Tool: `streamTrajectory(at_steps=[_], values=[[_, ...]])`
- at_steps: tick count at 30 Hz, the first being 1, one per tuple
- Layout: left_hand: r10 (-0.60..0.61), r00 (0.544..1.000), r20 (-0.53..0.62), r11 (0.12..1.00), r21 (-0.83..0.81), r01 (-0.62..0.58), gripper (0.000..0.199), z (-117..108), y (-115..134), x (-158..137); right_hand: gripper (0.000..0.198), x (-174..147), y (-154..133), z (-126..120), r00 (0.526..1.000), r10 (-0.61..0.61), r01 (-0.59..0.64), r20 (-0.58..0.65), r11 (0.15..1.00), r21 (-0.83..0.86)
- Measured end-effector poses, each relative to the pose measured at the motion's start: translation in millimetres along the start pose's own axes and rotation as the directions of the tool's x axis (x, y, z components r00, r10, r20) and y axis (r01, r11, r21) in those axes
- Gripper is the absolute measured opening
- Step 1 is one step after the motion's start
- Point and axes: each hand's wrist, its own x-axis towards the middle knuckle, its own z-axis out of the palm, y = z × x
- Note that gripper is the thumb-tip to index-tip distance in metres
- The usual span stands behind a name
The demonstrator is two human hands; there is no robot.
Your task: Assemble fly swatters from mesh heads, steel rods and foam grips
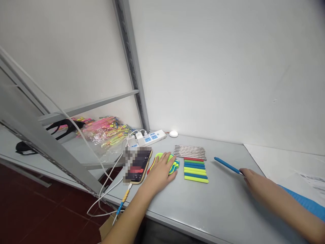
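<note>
Head view: what takes up the most room?

White wall (203, 67), then the grey table (215, 210) against it, then a grey metal frame (133, 54) toward the left.

Next size down?

Clear plastic bags (106, 132) with pink and yellow contents, beyond the upright.

And the hands?

Left hand (162, 166) lies palm down, fingers stretched out, gripping nothing that I can see. Right hand (250, 179) has its fingers closed.

What's near the left one?

A phone (142, 167) just beside it, cable plugged in; a white power strip (154, 138) behind; and right under the palm, a yellow-green mesh piece (158, 156), partly covered.

Further right?

Silver rods (190, 152) side by side, then the blue stick (227, 165), held by its near end in the right hand. Coloured tubes (195, 171) lie in front of the rods.

Smallest?

A round white puck (173, 134) near the wall.
</note>
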Motion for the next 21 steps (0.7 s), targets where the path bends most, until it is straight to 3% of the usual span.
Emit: streamTrajectory(at_steps=[7,11,17,21], values=[[0.02,0.999,-0.04,1.0,0.003,-0.02,0.071,-2,1,-1,0.02,15,-5,1,0.988,-0.04,0.038,0.152,0.999,0.017],[0.034,0.995,-0.096,0.999,0.032,-0.032,0.08,-7,6,-10,0.018,30,-6,4,0.988,-0.035,0.041,0.148,0.998,-0.039],[-0.073,0.989,-0.128,0.997,0.019,0.076,0.071,-5,11,-32,0.021,46,-10,12,0.992,-0.068,0.084,0.106,0.984,-0.157],[-0.065,0.988,-0.139,0.998,-0.021,0.063,0.063,-1,9,-45,0.024,50,-16,13,0.993,-0.089,0.102,0.074,0.976,-0.194]])
